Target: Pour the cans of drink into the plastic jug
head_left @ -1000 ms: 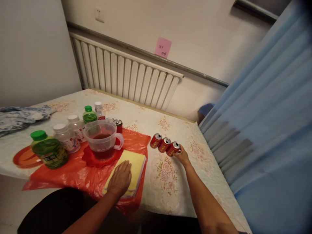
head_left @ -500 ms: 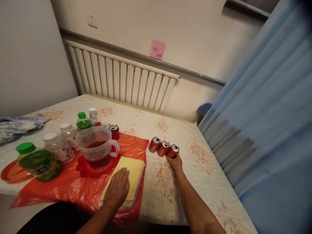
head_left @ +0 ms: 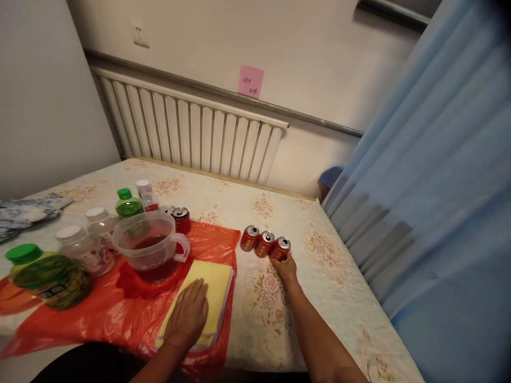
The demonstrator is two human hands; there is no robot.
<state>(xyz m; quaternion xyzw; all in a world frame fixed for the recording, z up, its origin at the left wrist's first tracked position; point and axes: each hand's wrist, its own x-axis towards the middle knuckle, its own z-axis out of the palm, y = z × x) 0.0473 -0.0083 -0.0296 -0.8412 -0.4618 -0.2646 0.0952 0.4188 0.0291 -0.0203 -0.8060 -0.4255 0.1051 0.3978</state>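
Note:
Three red drink cans stand side by side on the flowered cloth: a left can [head_left: 249,239], a middle can [head_left: 264,244] and a right can [head_left: 280,248]. My right hand [head_left: 286,266] has its fingers around the lower part of the right can, which touches or nearly touches the middle one. My left hand [head_left: 188,311] lies flat, fingers stretched out, on a stack of yellow cloths or paper [head_left: 217,282]. Left of that stack, a clear plastic measuring jug [head_left: 147,250] with brown liquid sits in a red scalloped dish [head_left: 131,286].
An orange-red plastic sheet [head_left: 99,319] lies beneath the jug. Several bottles, among them a green-capped bottle [head_left: 50,282] and a white-capped bottle [head_left: 85,252], stand at left. Another red can [head_left: 182,221] is behind the jug. A blue curtain [head_left: 439,186] hangs at right; a radiator [head_left: 187,127] lines the wall.
The view has shifted slightly, so the things on the left appear farther left and lower. My hands keep their places on the right can and the yellow stack.

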